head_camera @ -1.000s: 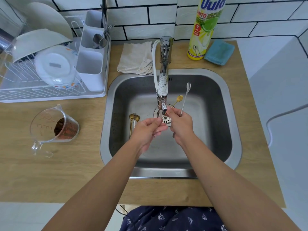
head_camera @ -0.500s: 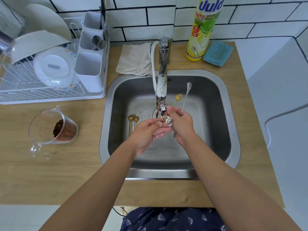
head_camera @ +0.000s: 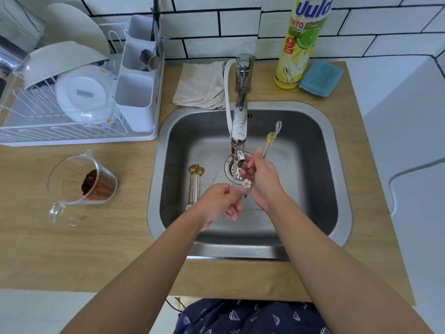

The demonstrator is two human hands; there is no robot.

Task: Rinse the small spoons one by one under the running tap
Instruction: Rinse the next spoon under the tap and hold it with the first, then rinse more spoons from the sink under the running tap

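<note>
Step in hand: the right hand (head_camera: 263, 182) is holding a bunch of small spoons (head_camera: 271, 141) beside the tap (head_camera: 239, 126), their bowls sticking up past the fingers, while the left hand (head_camera: 220, 203) is working at the stream of water (head_camera: 234, 174) just below the spout.
Grip, right: fingers are curling round the spoon handles; a flower-ended handle (head_camera: 246, 183) is poking out under the palm.
Grip, left: fingers are curling in and seemingly pinching the low end of one spoon, though the wet blur is making that hard to confirm.
Waiting spoons: gold spoons (head_camera: 195, 182) are lying together on the floor of the sink (head_camera: 320, 189), left of the drain (head_camera: 234, 168).
Next move: probably separating a single spoon from the bunch and passing it through the stream, keeping the others clear.
Surface: a wooden table (head_camera: 96, 249) is carrying a measuring jug (head_camera: 81, 184), a dish rack (head_camera: 72, 97), a folded cloth (head_camera: 199, 85), a dish soap bottle (head_camera: 303, 42) and a blue sponge (head_camera: 321, 78).
Room: white tiled wall (head_camera: 240, 22) is running behind.
</note>
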